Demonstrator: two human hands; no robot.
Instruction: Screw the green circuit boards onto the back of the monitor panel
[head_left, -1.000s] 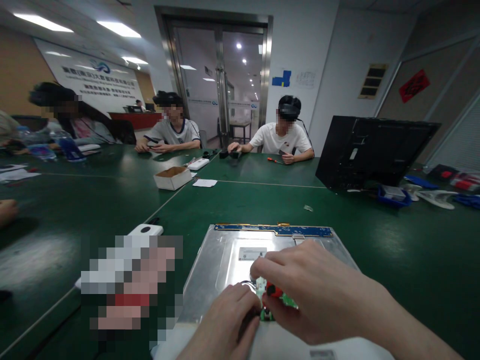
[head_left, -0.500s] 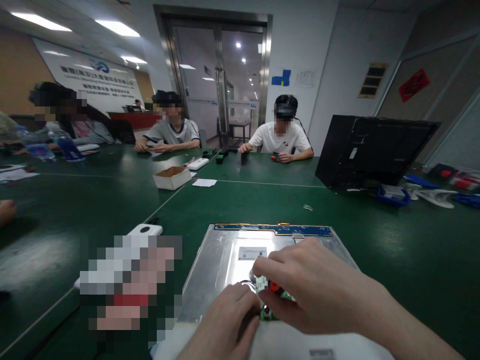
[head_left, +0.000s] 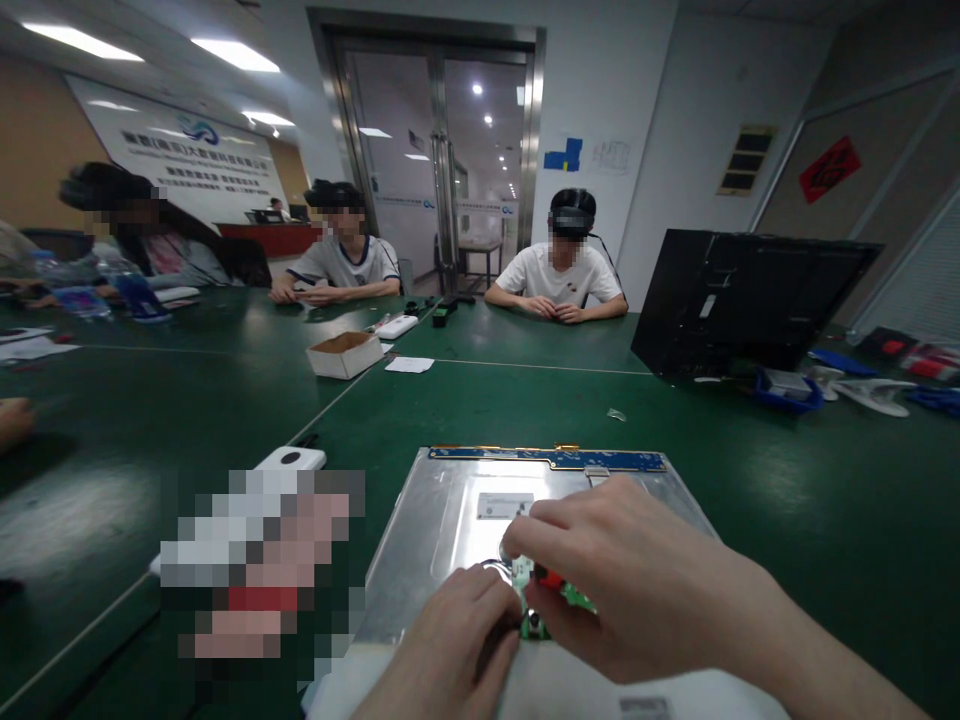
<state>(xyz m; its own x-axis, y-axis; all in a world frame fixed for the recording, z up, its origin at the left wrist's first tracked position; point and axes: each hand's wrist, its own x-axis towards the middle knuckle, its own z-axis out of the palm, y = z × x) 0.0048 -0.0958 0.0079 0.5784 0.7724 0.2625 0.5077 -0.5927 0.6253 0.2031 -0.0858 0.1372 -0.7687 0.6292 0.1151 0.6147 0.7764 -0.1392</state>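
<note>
We see the right hand (head_left: 622, 580) closed around a mostly hidden red-and-black object (head_left: 551, 578) over a green circuit board (head_left: 534, 630), near a flat silver metal panel's (head_left: 420, 540) six o'clock edge. The left hand (head_left: 457, 625) curls at nine o'clock, its hold unclear to us.

The silvery metal panel (head_left: 424, 545) lies flat, its labelled face upward. A narrow blue circuit strip (head_left: 540, 459) runs along the panel's far edge. Near the panel's close edge sits a green circuit board (head_left: 577, 597), partly hidden; over it shows a red-and-black tool (head_left: 551, 578), mostly covered, its tip unseen.
</note>
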